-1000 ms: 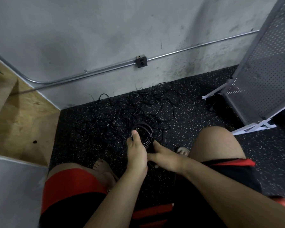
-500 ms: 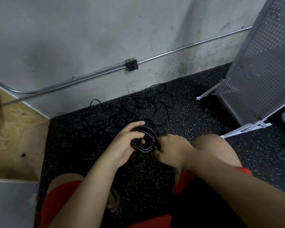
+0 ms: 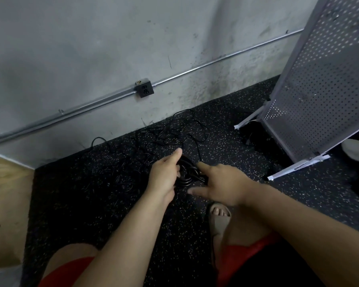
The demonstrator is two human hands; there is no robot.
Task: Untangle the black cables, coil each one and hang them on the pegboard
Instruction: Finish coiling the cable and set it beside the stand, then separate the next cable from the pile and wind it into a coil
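Black rubber floor (image 3: 112,204) with pale speckles, grey stained concrete wall (image 3: 91,48) behind it. Metal conduit (image 3: 195,69) runs slanted along the wall, through a dark outlet box (image 3: 144,91). Plywood panel (image 3: 6,204) sits far left and below the outlet box. Grey perforated pegboard (image 3: 319,90) stands well right of the outlet box, tilted in view, on white feet (image 3: 298,166). Loose tangle of black cables (image 3: 164,137) lies on the floor directly below the outlet box, near the wall base. Coiled cable (image 3: 188,175) is further below the outlet box, nearer the camera, held between both hands just above the floor. Left hand (image 3: 164,175) grips the coil's left side, fingers curled in through the loops, thumb stretched up along the top. Right hand (image 3: 224,183) is spread: index finger straight and touching the coil's right edge, thumb stuck out apart below it; its lower fingers are hidden, so contact there is unclear. Foot in a tan sandal (image 3: 219,220) is planted on the floor below the right hand. Red and black shorts (image 3: 247,251) show at the bottom edge.
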